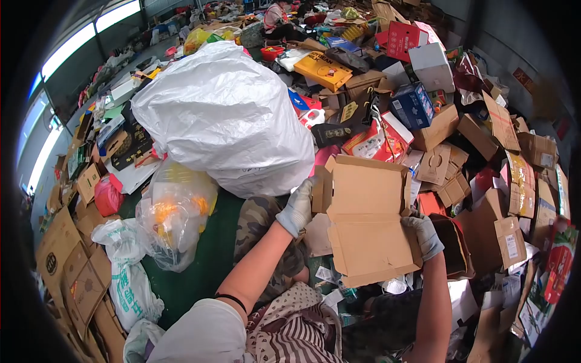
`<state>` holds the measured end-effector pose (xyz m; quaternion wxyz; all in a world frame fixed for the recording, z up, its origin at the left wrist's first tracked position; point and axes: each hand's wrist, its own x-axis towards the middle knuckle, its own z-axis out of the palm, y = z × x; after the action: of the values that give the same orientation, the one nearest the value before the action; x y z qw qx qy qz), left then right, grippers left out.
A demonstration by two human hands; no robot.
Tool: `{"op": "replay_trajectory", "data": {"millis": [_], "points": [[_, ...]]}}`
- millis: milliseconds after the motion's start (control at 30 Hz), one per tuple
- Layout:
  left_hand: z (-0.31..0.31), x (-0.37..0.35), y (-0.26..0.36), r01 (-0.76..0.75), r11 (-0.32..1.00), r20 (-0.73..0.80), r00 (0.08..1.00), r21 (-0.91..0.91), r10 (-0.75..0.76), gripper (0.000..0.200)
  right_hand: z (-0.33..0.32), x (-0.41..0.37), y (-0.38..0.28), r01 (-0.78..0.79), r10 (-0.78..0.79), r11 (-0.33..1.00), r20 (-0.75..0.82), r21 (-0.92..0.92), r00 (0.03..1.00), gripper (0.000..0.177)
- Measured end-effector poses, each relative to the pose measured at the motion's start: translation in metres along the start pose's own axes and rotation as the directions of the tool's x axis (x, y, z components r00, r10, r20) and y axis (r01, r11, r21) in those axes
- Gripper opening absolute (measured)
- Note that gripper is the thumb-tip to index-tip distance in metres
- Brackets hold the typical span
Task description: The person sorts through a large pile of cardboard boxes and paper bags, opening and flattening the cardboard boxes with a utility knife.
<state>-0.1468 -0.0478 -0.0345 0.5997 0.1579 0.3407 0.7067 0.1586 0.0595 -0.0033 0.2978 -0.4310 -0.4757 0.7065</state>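
An unfolded brown cardboard box (368, 221) is stretched between my two gloved hands, its plain inside facing me and a crease across its middle. My left hand (297, 209) grips the flap at its upper left side. At the lower right edge, my right hand (423, 236) is closed on the cardboard, with some fingers hidden behind it. A large white woven sack (224, 115) bulges just beyond my left hand. Below the sack sits a clear plastic bag (175, 212) with orange and yellow things inside.
Flattened cardboard (72, 266) and a white bag with green print (128, 272) lie at the left. Boxes pile up at the right, among them a blue box (412, 106) and a red box (404, 41). Another person (279, 21) sits far back.
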Motion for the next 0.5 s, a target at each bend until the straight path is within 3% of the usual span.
{"op": "replay_trajectory", "data": {"millis": [100, 200, 333, 367, 500], "points": [[0.008, -0.019, 0.012, -0.027, 0.992, 0.108, 0.994, 0.126, 0.013, 0.044, -0.008, 0.004, -0.003, 0.076, -0.076, 0.997, -0.031, -0.003, 0.997, 0.022], [-0.006, -0.018, -0.003, -0.03, 0.941, -0.009, 0.999, 0.336, 0.035, 0.043, -0.013, 0.006, 0.001, 0.197, -0.194, 0.98, 0.087, -0.026, 0.977, 0.026], [-0.012, -0.026, -0.007, 0.145, 0.989, -0.155, 0.977, -0.041, -0.149, 0.035, 0.019, -0.019, -0.02, 0.16, -0.169, 0.985, 0.17, 0.062, 0.971, 0.032], [-0.011, -0.031, -0.004, 0.132, 0.991, -0.147, 0.98, -0.021, -0.134, 0.034, 0.017, -0.015, -0.016, 0.155, -0.163, 0.986, 0.156, 0.062, 0.974, 0.036], [-0.015, -0.047, 0.002, -0.152, 0.965, -0.194, 0.962, 0.211, 0.194, 0.028, 0.028, -0.002, 0.0, 0.209, -0.193, 0.959, 0.1, -0.189, 0.976, 0.029]]}}
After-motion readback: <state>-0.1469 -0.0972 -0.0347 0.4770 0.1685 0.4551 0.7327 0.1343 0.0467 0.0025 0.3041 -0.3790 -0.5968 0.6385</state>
